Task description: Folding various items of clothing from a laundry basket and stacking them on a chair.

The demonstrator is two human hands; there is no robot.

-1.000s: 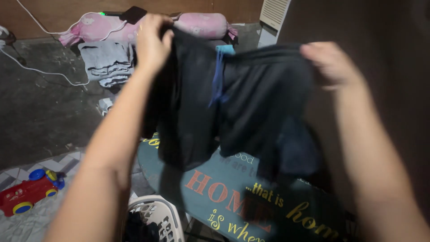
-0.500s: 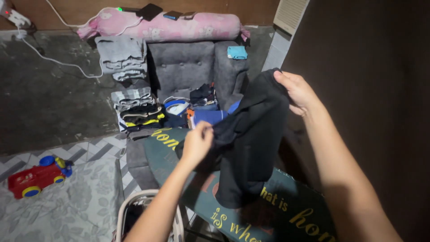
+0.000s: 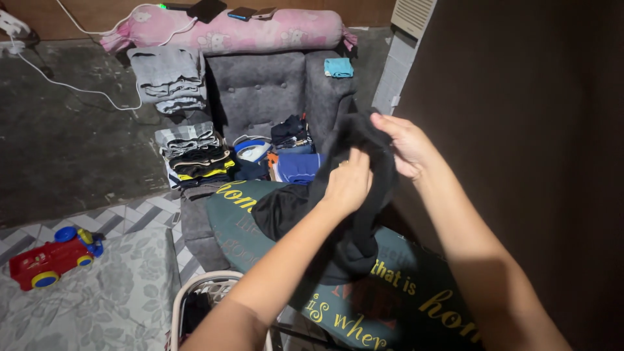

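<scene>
A dark, almost black garment [image 3: 351, 221] hangs bunched between both my hands over a teal ironing board [image 3: 403, 299] with coloured lettering. My left hand [image 3: 348, 185] grips the cloth in the middle, its fingers closed around a fold. My right hand [image 3: 406, 146] pinches the upper edge just beside it, thumb and fingers on the fabric. The garment's lower part drapes onto the board, with one end spread to the left [image 3: 279, 211].
A grey tufted armchair [image 3: 260, 91] behind the board holds piles of folded clothes [image 3: 192, 153]. A pink bolster [image 3: 227, 32] lies on its back. A white laundry basket [image 3: 208, 289] stands below, a red toy car [image 3: 49, 257] at the left, a dark wall at the right.
The garment went from stretched wide and high to gathered together. My left hand came in toward my right, and both now hold the cloth close together, lower over the board.
</scene>
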